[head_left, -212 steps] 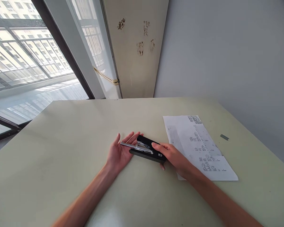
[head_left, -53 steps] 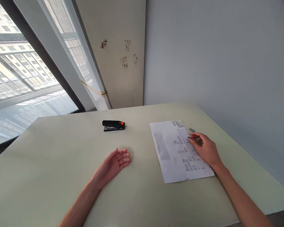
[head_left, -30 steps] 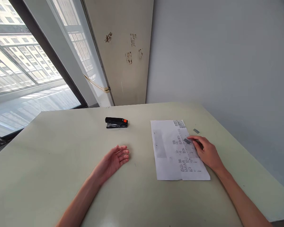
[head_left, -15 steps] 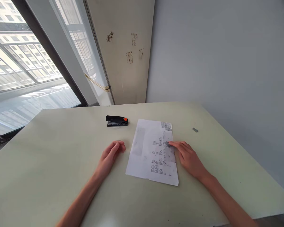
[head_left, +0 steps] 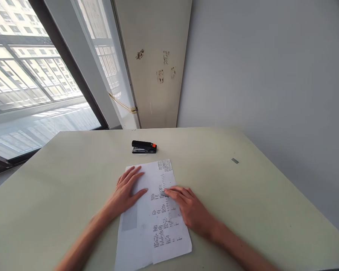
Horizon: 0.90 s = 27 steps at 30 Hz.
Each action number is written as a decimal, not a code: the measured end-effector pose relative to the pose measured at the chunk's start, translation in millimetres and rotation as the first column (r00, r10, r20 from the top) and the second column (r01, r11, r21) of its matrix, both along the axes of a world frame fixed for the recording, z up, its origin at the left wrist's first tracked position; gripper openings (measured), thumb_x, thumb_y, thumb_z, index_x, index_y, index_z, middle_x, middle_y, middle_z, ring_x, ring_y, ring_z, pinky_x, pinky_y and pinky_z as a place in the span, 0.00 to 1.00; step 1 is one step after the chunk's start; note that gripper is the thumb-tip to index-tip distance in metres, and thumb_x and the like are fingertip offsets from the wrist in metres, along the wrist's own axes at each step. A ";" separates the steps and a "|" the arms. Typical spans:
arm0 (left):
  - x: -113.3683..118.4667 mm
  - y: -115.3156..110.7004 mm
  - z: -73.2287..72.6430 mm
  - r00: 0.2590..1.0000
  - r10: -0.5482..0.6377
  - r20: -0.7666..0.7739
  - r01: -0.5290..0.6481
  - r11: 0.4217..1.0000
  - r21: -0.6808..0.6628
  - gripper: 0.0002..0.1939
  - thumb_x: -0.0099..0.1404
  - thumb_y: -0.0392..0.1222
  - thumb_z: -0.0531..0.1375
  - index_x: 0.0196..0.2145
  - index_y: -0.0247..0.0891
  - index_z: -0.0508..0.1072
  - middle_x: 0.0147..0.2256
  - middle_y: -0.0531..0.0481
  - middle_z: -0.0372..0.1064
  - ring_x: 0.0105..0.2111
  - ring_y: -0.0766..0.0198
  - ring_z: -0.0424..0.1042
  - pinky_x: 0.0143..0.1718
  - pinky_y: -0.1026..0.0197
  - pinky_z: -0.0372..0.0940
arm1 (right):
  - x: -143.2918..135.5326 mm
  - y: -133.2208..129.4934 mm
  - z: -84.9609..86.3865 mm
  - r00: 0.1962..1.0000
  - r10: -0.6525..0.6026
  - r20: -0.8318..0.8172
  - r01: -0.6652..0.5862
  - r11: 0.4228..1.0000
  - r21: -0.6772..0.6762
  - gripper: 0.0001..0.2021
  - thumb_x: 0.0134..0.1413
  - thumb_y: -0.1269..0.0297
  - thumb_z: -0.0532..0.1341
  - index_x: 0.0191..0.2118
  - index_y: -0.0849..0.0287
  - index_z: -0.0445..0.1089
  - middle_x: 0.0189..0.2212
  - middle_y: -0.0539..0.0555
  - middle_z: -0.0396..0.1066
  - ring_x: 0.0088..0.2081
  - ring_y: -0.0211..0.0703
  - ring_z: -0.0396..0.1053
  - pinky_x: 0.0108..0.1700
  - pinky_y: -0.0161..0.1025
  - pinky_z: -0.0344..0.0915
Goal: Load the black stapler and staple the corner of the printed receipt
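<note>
A left hand (head_left: pixel 125 192) spreads wide and flat on the far left of a printed sheet (head_left: pixel 149 218) while a right hand (head_left: pixel 188 209), fingers close together, rests its fingertips on a gray strip (head_left: pixel 164 194) on the print; whether it pinches or just presses the strip, one cannot tell. The left hand, half a second ago curled beside the paper, is now on it, so the sheet appears steadied from both sides. The sheet itself, then farther right, has come left and nearer, its near end reaching the bottom of view, and the strip has come along under the fingertips. Held opened out seven seconds ago, the black stapler (head_left: pixel 144 147) rests folded on the table (head_left: pixel 73 173), beyond the sheet. A loose piece (head_left: pixel 235 160) lies at far right, as before.
</note>
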<state>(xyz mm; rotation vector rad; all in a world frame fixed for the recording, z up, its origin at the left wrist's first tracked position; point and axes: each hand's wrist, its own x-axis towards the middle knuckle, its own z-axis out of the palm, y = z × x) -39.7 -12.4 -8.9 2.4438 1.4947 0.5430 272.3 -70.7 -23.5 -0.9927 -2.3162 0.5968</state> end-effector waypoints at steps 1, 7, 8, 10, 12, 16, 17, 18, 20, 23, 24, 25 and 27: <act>-6.5 1.1 0.0 1.000 0.017 -0.004 -0.017 1.000 0.001 0.30 0.72 0.61 0.58 0.67 0.50 0.63 0.71 0.48 0.56 0.73 0.43 0.50 0.69 0.35 0.55 | -5.7 2.3 1.4 1.000 0.021 -0.011 -0.022 1.000 -0.012 0.43 0.55 0.87 0.49 0.74 0.49 0.51 0.67 0.53 0.67 0.68 0.48 0.59 0.66 0.53 0.62; -43.4 5.8 1.3 0.992 0.125 -0.031 -0.126 0.991 -0.042 0.32 0.71 0.65 0.57 0.67 0.50 0.65 0.71 0.50 0.56 0.73 0.44 0.48 0.71 0.34 0.51 | -11.3 17.4 9.1 0.977 -0.019 -0.212 -0.028 0.976 -0.216 0.34 0.62 0.81 0.48 0.69 0.46 0.61 0.65 0.52 0.69 0.66 0.47 0.64 0.67 0.55 0.61; -48.1 6.1 1.4 0.990 0.137 -0.030 -0.138 0.989 -0.046 0.33 0.71 0.66 0.57 0.67 0.50 0.65 0.71 0.51 0.56 0.74 0.44 0.48 0.71 0.35 0.51 | -9.3 18.7 10.0 0.962 -0.083 -0.258 0.001 0.953 -0.302 0.30 0.65 0.78 0.48 0.67 0.46 0.64 0.63 0.53 0.71 0.64 0.48 0.67 0.65 0.55 0.63; -54.6 7.0 1.4 0.988 0.152 -0.022 -0.153 0.987 -0.044 0.33 0.71 0.66 0.56 0.67 0.51 0.66 0.72 0.51 0.56 0.74 0.45 0.48 0.72 0.36 0.51 | -5.4 20.5 11.0 0.911 -0.232 -0.342 0.044 0.878 -0.477 0.21 0.70 0.71 0.49 0.61 0.48 0.69 0.58 0.54 0.75 0.60 0.49 0.71 0.62 0.54 0.66; -57.0 8.5 0.8 0.987 0.162 -0.006 -0.162 0.986 -0.034 0.33 0.71 0.66 0.56 0.67 0.51 0.66 0.71 0.51 0.56 0.73 0.46 0.49 0.72 0.37 0.50 | -2.9 21.4 11.5 0.846 -0.341 -0.409 0.043 0.809 -0.586 0.15 0.71 0.65 0.51 0.54 0.50 0.71 0.52 0.54 0.78 0.56 0.49 0.73 0.60 0.53 0.67; -54.4 13.1 -2.0 0.977 0.209 0.047 -0.209 0.978 0.002 0.33 0.69 0.68 0.57 0.65 0.49 0.69 0.70 0.50 0.58 0.73 0.46 0.52 0.73 0.37 0.47 | -3.2 21.2 13.5 0.779 -0.416 -0.469 0.027 0.770 -0.638 0.10 0.68 0.62 0.55 0.48 0.52 0.72 0.45 0.54 0.80 0.50 0.48 0.75 0.57 0.50 0.68; -53.6 14.1 -2.3 0.973 0.222 0.068 -0.223 0.975 0.010 0.34 0.69 0.68 0.58 0.64 0.49 0.69 0.70 0.49 0.59 0.72 0.46 0.53 0.73 0.38 0.47 | -4.0 20.6 14.4 0.780 -0.419 -0.466 0.029 0.768 -0.640 0.10 0.67 0.62 0.56 0.47 0.52 0.72 0.44 0.54 0.80 0.49 0.48 0.75 0.56 0.49 0.68; -52.9 15.0 -2.1 0.968 0.233 0.092 -0.235 0.972 0.014 0.33 0.68 0.68 0.59 0.64 0.48 0.70 0.70 0.49 0.60 0.72 0.47 0.54 0.73 0.38 0.47 | -4.9 19.9 15.4 0.783 -0.418 -0.461 0.033 0.768 -0.640 0.09 0.67 0.61 0.56 0.46 0.53 0.73 0.43 0.54 0.80 0.49 0.48 0.75 0.55 0.49 0.68; -51.3 16.7 0.7 0.958 0.247 0.147 -0.252 0.968 0.015 0.31 0.68 0.66 0.60 0.61 0.48 0.72 0.68 0.48 0.64 0.71 0.47 0.57 0.73 0.39 0.49 | -6.6 18.5 17.1 0.794 -0.407 -0.451 0.038 0.775 -0.631 0.09 0.68 0.61 0.56 0.46 0.53 0.73 0.41 0.54 0.80 0.47 0.47 0.76 0.54 0.48 0.68; -44.4 22.6 10.7 0.934 0.285 0.214 -0.295 0.955 0.017 0.25 0.70 0.63 0.59 0.56 0.47 0.75 0.63 0.48 0.69 0.67 0.48 0.63 0.69 0.41 0.56 | -8.3 17.2 18.3 0.809 -0.391 -0.438 0.046 0.786 -0.617 0.10 0.68 0.61 0.55 0.45 0.54 0.73 0.40 0.55 0.80 0.46 0.48 0.76 0.50 0.47 0.69; -39.9 26.3 14.9 0.928 0.297 0.225 -0.311 0.950 0.028 0.23 0.70 0.62 0.58 0.55 0.47 0.75 0.62 0.48 0.71 0.65 0.48 0.64 0.68 0.41 0.58 | -8.6 17.0 18.3 0.813 -0.386 -0.436 0.045 0.788 -0.614 0.10 0.68 0.61 0.56 0.45 0.54 0.73 0.40 0.55 0.80 0.46 0.48 0.76 0.49 0.47 0.70; -34.4 31.1 19.1 0.923 0.308 0.232 -0.326 0.944 0.045 0.22 0.71 0.61 0.57 0.54 0.47 0.74 0.61 0.47 0.71 0.64 0.47 0.65 0.66 0.41 0.59 | -8.7 16.9 18.4 0.814 -0.382 -0.437 0.043 0.790 -0.612 0.10 0.68 0.61 0.56 0.45 0.54 0.73 0.40 0.55 0.80 0.46 0.48 0.76 0.48 0.47 0.70; -20.8 44.0 26.2 0.925 0.297 0.237 -0.327 0.939 0.101 0.21 0.72 0.58 0.57 0.56 0.46 0.72 0.60 0.46 0.70 0.63 0.47 0.65 0.65 0.41 0.60 | -8.7 17.1 18.4 0.810 -0.381 -0.446 0.037 0.792 -0.609 0.10 0.67 0.61 0.56 0.44 0.54 0.73 0.39 0.55 0.80 0.45 0.48 0.77 0.48 0.47 0.70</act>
